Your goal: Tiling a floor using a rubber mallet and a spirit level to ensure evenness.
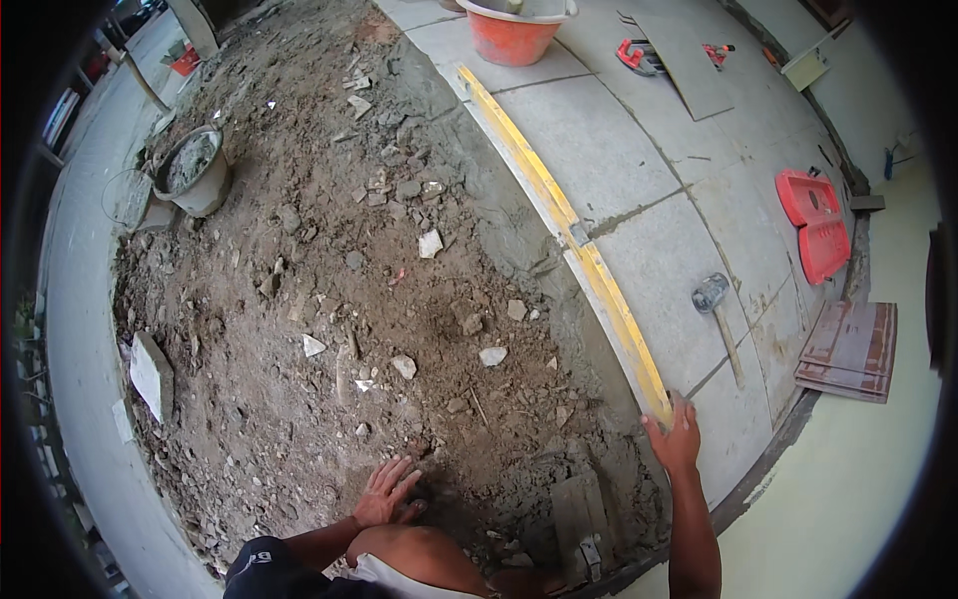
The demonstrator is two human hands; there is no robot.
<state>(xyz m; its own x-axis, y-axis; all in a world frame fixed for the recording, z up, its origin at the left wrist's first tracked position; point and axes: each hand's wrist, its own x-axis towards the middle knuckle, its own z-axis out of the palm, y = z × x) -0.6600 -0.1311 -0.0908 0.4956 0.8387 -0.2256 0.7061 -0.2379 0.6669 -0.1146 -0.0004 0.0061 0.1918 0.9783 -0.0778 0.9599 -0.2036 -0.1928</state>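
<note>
A long yellow spirit level (621, 307) lies along the edge of the pale floor tiles, beside a strip of wet grey mortar (589, 344). My right hand (679, 439) grips its near end, thumb on the left side and fingers on the right. Low over the loose soil, close to my bent knee, is my left hand (387, 494). Its fingers are spread and nothing is in them; whether it touches the soil I cannot tell. On the tiles right of the level rests a rubber mallet (712, 293) with a pale handle.
Broken stones and rubble dot the soil (299, 399). A bucket of mortar (195, 175) stands left, an orange tub (511, 35) at the far end. A red tile cutter (639, 57) under a tile, an open red case (816, 225) and stacked brown tiles (848, 349) lie right.
</note>
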